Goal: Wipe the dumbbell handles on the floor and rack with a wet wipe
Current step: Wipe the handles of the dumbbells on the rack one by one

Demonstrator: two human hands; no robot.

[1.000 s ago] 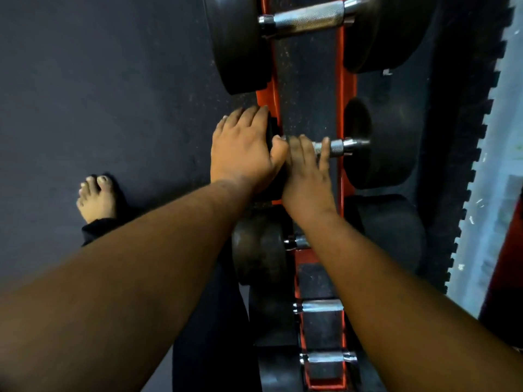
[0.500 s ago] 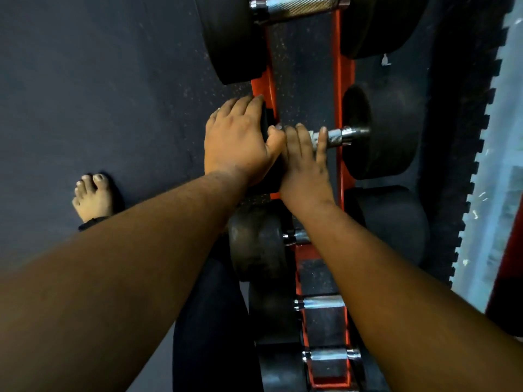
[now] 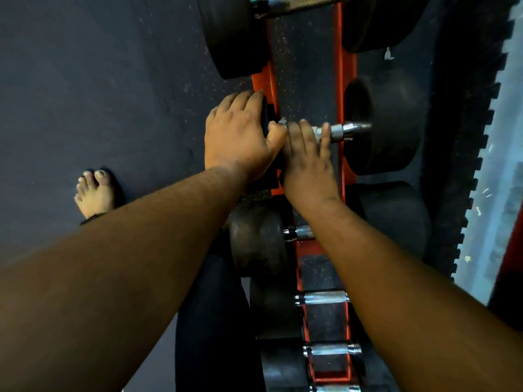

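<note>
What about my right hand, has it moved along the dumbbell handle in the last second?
No. The right hand grips the same stretch of the dumbbell handle; the bare knurling between its little finger and the weight head looks unchanged.

i see an orange-red rack [image 3: 343, 66], black dumbbell heads [image 3: 387, 128], a silver knurled handle [image 3: 336, 131], and dark speckled flooring [image 3: 85, 80].

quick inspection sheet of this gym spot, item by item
surface: dark rubber floor, speckled.
job's things: dumbbells across an orange rack; a steel handle being worked; scrap of wipe peeks out between the hands.
clutter: small pale scrap beside the rack.
grippers: left hand grips the near weight's rim; right hand wraps the handle.
cables: nothing seen.
surroundings: bare foot on the floor; toothed mat edge at right.
</note>
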